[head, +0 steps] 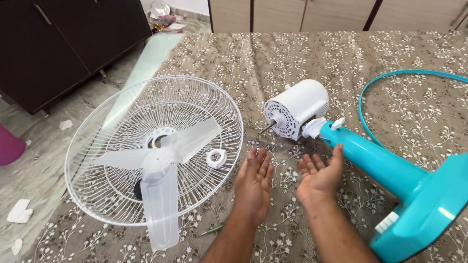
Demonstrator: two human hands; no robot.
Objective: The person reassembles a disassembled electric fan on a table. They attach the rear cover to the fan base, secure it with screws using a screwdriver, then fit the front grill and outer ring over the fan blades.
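Both hands open and empty, palms up, over a taken-apart pedestal fan on a patterned bedspread.

Left hand (254, 182) and right hand (318, 175) hover side by side near the middle of the bed (420, 69), fingers spread, holding nothing. Going by size: the white wire fan guard (99, 187) lies flat at the bed's left edge, overhanging it, with the clear fan blade (163, 167) resting on it. The teal fan stand (409, 189) lies on its side toward the right edge, its long axis running from the base at lower right up-left to the white motor (298, 106); the right hand is nearer, almost touching the neck. A teal guard ring (414, 74) lies behind. A small white cap (216, 158) sits on the guard, just left of the left hand. No labels or packages are legible.
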